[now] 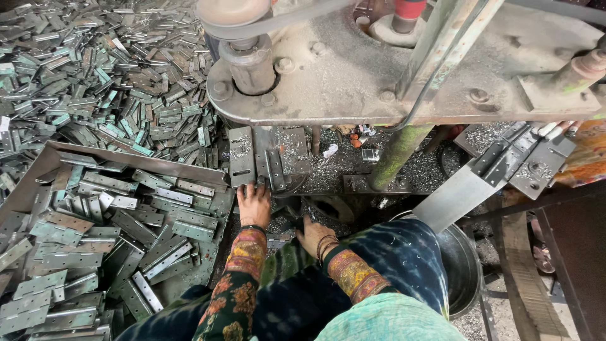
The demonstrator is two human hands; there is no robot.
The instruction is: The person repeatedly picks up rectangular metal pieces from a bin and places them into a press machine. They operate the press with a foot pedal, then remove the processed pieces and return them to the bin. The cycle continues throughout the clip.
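Touching one hinge [276, 168] on the press bed, the left hand [254, 203] spreads its fingers. The right hand [312, 235], below the hinge, hides its fingers. Left of it, one tray [38, 169] holds countless hinges.

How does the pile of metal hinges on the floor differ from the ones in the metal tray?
The floor pile lies loose and spread, many pieces greenish or dark; the tray hinges sit inside the tray's walls and look paler grey. The floor pile lies farther from the left hand. Both are flat, drilled metal hinges, heaped untidily.

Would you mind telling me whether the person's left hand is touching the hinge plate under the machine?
Touching. The head view shows the left hand with fingertips resting on the lower edge of the hinge plate, no gap between.
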